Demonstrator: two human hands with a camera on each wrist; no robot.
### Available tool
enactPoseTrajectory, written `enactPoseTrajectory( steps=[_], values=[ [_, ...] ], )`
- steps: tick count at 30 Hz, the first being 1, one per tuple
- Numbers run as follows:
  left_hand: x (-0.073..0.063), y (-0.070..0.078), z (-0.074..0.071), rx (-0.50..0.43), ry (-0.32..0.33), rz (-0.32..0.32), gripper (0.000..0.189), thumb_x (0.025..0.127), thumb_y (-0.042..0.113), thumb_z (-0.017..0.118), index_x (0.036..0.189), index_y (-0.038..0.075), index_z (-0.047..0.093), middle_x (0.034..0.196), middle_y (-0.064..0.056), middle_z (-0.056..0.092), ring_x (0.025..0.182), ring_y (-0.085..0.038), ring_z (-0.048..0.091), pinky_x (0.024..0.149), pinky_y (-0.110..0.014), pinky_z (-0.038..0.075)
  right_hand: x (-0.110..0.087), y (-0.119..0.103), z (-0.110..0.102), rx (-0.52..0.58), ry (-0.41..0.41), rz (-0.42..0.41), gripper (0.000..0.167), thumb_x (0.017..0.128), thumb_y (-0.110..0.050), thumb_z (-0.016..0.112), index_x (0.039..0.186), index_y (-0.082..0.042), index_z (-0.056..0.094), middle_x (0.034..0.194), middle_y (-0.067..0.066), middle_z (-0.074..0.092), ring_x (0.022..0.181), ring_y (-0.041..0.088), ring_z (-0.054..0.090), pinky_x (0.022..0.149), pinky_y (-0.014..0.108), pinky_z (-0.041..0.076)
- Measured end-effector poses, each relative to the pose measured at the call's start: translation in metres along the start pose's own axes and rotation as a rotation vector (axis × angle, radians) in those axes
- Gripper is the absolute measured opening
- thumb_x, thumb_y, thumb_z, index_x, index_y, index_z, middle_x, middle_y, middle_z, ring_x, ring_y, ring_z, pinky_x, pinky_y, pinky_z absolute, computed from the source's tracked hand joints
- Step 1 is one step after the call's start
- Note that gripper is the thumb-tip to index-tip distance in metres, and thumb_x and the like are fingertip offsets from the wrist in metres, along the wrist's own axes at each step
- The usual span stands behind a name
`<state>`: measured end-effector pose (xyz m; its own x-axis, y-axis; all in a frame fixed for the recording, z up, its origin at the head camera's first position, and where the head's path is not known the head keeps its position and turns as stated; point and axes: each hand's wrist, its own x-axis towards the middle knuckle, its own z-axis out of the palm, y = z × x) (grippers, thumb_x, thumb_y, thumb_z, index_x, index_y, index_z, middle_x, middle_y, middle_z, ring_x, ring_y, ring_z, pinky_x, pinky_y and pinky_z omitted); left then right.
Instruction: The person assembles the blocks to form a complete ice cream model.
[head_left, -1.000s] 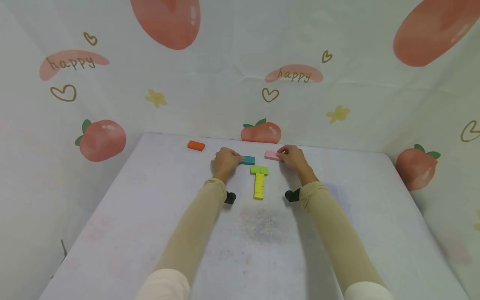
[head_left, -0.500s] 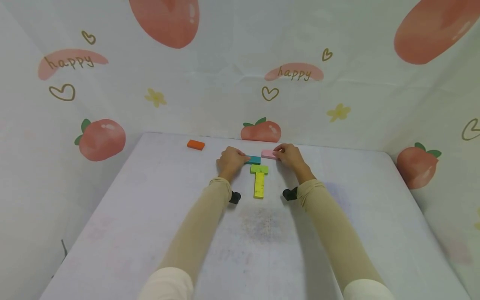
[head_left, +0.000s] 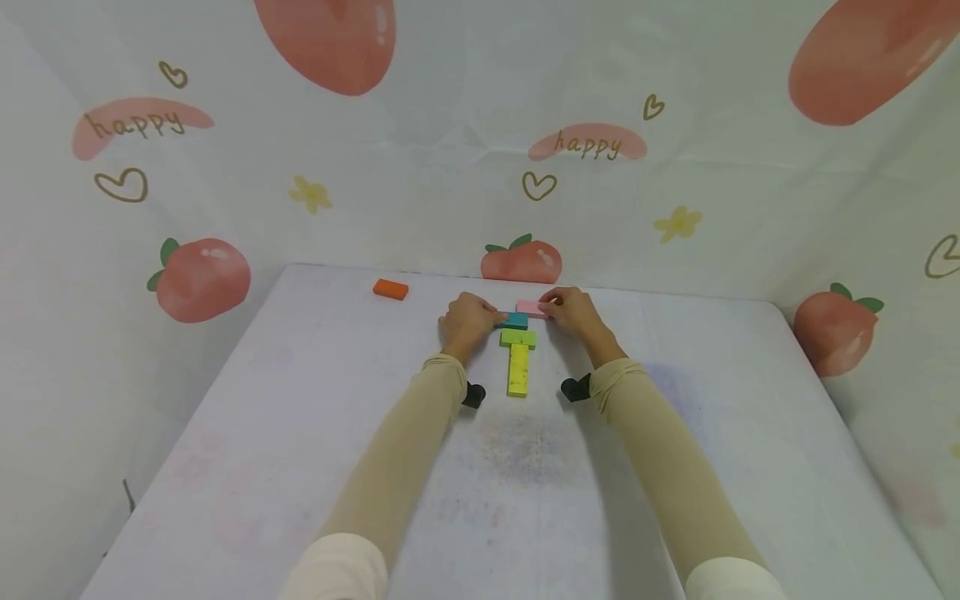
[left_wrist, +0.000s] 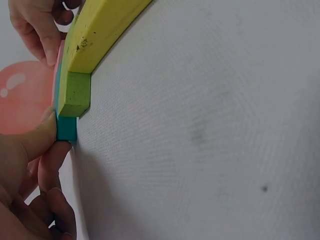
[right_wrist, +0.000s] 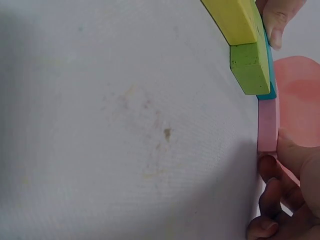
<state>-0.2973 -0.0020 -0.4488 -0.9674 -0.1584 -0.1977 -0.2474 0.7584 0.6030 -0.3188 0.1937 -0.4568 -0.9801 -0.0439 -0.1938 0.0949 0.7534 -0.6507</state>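
Observation:
A teal block (head_left: 516, 321) lies flat with its left end pinched between the thumb and fingers of my left hand (head_left: 467, 322). My right hand (head_left: 576, 313) pinches the right end of a pink block (head_left: 529, 309), which lies just behind the teal one and reaches farther right. In front of the teal block, a light green block (head_left: 518, 338) lies crosswise at the far end of a yellow block (head_left: 517, 372), forming a T. In the left wrist view, the teal block (left_wrist: 66, 129) sticks out past the green block (left_wrist: 76, 95) on my left hand's side.
An orange block (head_left: 391, 289) lies by itself toward the back left of the white table (head_left: 300, 417). Behind the table's back edge hangs a printed cloth (head_left: 420, 217). A black wrist mount (head_left: 474, 395) hangs beneath each wrist.
My left hand has slid the teal block to the right, behind the green one. My right hand has moved the pink block left, so it now overlaps the teal block's back. The other blocks stayed put.

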Motion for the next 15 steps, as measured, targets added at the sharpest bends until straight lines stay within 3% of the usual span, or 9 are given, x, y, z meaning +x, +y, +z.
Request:
enactPoseTrajectory(
  steps=[15],
  values=[
    [-0.0009,0.0020,-0.0010,-0.002,-0.043,0.016,0.028,0.087,0.042,0.080,0.096,0.016,0.081,0.100,0.000,0.078,0.103,-0.023,0.066,0.104,-0.047,0.044,0.0000,-0.0053,0.0054,-0.025,-0.009,-0.044,0.033,0.104,-0.028,0.060,0.127,-0.006,0.068,0.122,0.013,0.066,0.106,0.026,0.057,0.095,0.037,0.052]
  ],
)
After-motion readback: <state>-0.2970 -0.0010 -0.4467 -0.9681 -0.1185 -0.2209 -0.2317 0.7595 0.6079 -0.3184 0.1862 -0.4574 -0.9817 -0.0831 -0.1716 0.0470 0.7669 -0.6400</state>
